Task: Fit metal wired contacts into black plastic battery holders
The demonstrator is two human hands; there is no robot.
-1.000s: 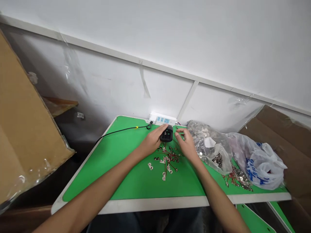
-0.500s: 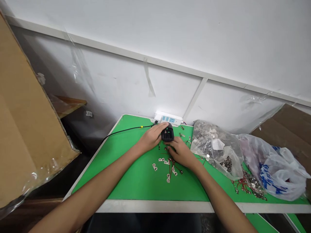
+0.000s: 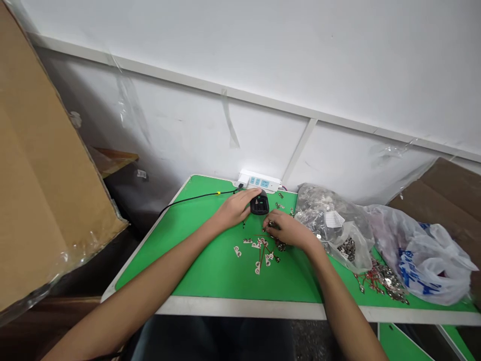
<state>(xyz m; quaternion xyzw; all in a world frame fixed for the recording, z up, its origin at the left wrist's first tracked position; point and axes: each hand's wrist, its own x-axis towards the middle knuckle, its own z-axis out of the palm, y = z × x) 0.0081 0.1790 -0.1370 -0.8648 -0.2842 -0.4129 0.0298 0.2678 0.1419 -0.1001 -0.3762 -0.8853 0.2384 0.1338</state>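
Note:
A black plastic casing (image 3: 259,206) with an open, battery-like compartment rests on the green table in front of the power strip. My left hand (image 3: 236,207) is closed on its left side, thumb along the top edge. To the right and nearer to me, my right hand (image 3: 287,228) has its fingers curled together over a small heap of metal contact pieces (image 3: 280,245); some show between the fingertips, though what they pinch is partly hidden. White plates with metal rings (image 3: 237,251) and thin red wires (image 3: 262,254) lie scattered below the hands.
A white power strip (image 3: 259,180) with a black cable (image 3: 195,198) lies along the wall. On the right sit a clear bag of metal parts (image 3: 326,213), a white plastic bag (image 3: 432,260) and a loose pile of metal pieces with red wires (image 3: 383,281). Cardboard (image 3: 48,150) stands at the left.
My right hand has left the casing's lower edge and moved right, onto the small metal pieces. My left hand stays on the casing. The camera view has shifted slightly.

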